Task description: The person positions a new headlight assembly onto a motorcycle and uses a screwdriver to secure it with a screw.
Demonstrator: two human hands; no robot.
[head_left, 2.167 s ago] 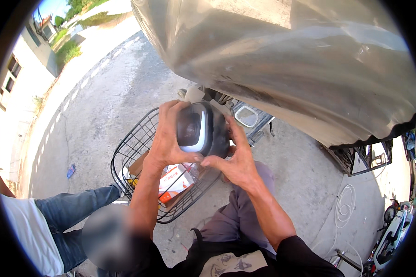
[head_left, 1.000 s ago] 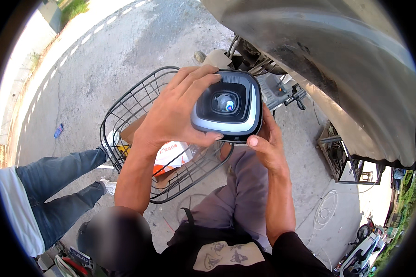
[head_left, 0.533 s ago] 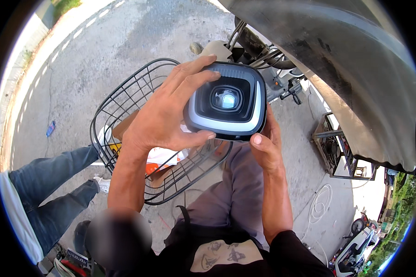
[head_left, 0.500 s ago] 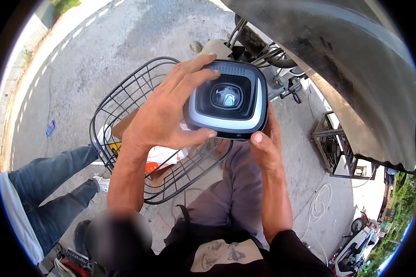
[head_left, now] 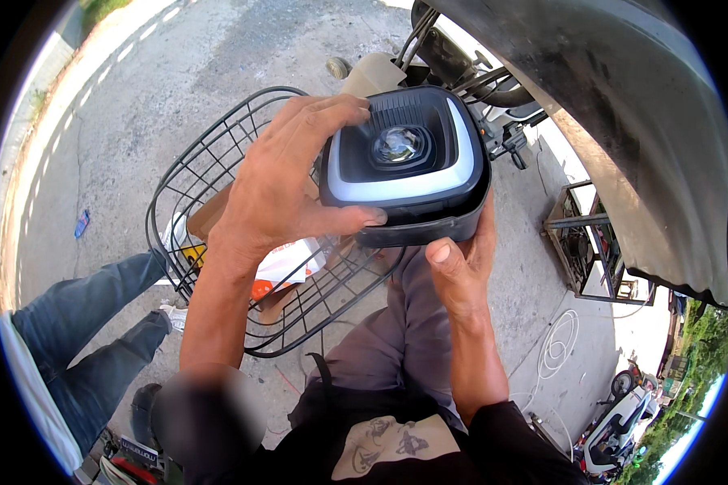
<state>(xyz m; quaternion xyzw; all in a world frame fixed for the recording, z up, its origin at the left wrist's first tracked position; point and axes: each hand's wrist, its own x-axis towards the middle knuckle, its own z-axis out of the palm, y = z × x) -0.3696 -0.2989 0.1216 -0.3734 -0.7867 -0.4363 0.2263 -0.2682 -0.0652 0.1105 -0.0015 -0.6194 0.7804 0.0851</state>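
I am gripping the square black headlight (head_left: 404, 162) above the wire basket (head_left: 210, 162), left hand (head_left: 279, 186) wrapping its side, right hand (head_left: 461, 263) cupping underneath; a loosening grip could be dropping it onto the concrete.

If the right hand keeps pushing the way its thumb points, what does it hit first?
The right hand already cups the underside of the black headlight unit, thumb pointing up against its lower edge. So it meets the lamp housing at once. Beyond that lies the scooter's front frame, though depth is hard to judge.
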